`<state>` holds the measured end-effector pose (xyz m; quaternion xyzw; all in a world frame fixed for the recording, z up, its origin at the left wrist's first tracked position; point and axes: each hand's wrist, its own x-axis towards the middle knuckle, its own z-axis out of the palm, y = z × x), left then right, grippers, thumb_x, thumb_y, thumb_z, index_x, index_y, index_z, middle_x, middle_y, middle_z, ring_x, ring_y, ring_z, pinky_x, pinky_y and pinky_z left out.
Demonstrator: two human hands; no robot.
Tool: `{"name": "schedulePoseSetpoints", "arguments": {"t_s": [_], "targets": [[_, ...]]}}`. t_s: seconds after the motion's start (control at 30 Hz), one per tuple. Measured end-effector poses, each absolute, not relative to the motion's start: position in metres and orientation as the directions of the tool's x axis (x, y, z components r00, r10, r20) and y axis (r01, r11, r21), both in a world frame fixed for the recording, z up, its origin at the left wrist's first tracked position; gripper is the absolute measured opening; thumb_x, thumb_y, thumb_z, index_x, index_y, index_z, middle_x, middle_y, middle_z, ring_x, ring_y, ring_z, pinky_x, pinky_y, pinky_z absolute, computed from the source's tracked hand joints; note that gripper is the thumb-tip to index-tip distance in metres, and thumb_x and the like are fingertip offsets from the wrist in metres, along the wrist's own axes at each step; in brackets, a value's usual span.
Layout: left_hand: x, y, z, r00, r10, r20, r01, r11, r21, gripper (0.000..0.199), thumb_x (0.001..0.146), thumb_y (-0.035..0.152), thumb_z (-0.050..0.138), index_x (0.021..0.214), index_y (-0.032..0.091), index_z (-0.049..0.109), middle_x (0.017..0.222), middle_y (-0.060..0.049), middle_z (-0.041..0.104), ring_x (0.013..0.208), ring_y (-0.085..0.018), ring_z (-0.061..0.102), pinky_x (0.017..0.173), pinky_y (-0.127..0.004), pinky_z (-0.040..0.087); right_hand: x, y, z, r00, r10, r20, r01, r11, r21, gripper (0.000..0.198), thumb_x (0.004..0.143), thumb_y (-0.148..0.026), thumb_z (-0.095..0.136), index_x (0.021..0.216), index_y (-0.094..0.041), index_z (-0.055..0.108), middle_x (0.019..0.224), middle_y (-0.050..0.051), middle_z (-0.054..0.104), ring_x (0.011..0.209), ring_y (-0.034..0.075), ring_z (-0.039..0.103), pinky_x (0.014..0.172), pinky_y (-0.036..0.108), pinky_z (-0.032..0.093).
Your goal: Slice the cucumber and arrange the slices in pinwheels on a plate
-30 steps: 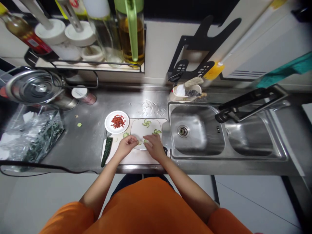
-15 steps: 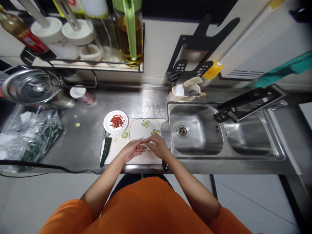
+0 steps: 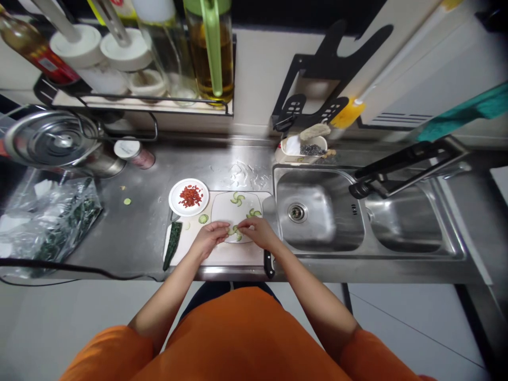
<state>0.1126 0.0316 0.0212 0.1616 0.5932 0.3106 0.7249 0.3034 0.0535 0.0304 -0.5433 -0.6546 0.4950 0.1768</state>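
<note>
We are poising our left hand [image 3: 211,237] and right hand [image 3: 257,232] at cucumber slices [image 3: 238,235] on the square plate [image 3: 221,209], near the tabletop [image 3: 130,233] front edge; whether they're pinching any, we cannot tell.

S/steel ctr [image 3: 123,233], pale wall [image 3: 256,79] (greyish)

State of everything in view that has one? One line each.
Left hand: at the cucumber slices, grip unclear
Right hand: fingers bunched, grip unclear
Cucumber slices: cut, some grouped in fans
Square plate: on the cutting board
Cucumber piece: lying down
Round plate: holding red pieces
Knife: lying down
Steel pot: lidded
Oil bottle: upright, part full
Faucet: no visible flow
Countertop: wet behind cutting board
</note>
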Motion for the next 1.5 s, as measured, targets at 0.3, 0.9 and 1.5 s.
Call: {"name": "schedulePoseSetpoints", "arguments": {"t_s": [0.3,0.9,1.5], "targets": [[0.124,0.019,0.007,-0.077,0.830,-0.553,0.314,0.547,0.776,0.020,0.066,0.031,0.065,0.080,0.018,0.067,0.063,0.002,0.064,0.059,-0.011,0.057,0.061,-0.023,0.043,0.294,0.064,0.012,-0.358,0.857,-0.372,0.794,0.069,-0.604,0.018,0.078,-0.017,0.054,0.084,-0.020,0.072,0.080,0.002,0.070,0.076,0.015,0.060,0.067,0.024,0.037],[0.129,0.014,0.000,-0.043,0.893,-0.447,0.607,0.379,0.699,0.013,0.074,0.025,0.056,0.081,0.021,0.066,0.069,0.002,0.066,0.067,-0.013,0.060,0.068,-0.023,0.042,0.285,0.063,0.011,-0.345,0.802,-0.488,0.907,0.152,-0.392,0.024,0.086,-0.019,0.048,0.094,-0.020,0.070,0.094,0.007,0.069,0.092,0.019,0.057,0.072,0.027,0.035],[0.132,0.013,-0.003,0.029,0.921,-0.389,0.691,0.263,0.674,0.013,0.076,0.019,0.052,0.077,0.020,0.065,0.072,0.000,0.065,0.067,-0.013,0.057,0.066,-0.023,0.040,0.285,0.059,0.005,-0.354,0.830,-0.431,0.913,0.207,-0.352,0.024,0.087,-0.019,0.046,0.090,-0.020,0.070,0.087,0.008,0.067,0.090,0.022,0.055,0.069,0.029,0.034]]}}
